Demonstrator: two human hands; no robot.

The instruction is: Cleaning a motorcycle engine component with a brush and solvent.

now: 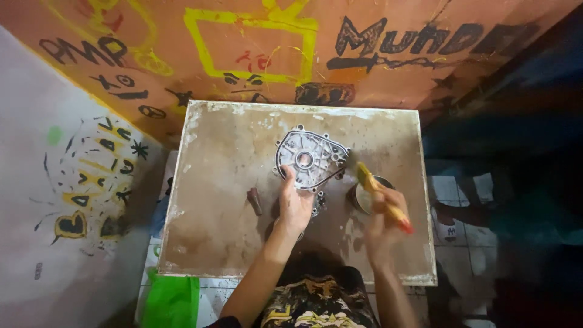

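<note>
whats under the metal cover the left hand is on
The metal cover lies flat on the stained tabletop, with the left hand on its near edge. Anything beneath the cover is hidden.

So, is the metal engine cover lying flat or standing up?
Flat: the engine cover lies face-up on the tray, left hand pressing its edge.

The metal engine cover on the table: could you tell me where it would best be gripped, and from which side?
Probably grip the metal engine cover by its near rim, coming from the person's side, where the left hand already rests; it lies flat, and the paintbrush in the right hand works its right edge.
</note>
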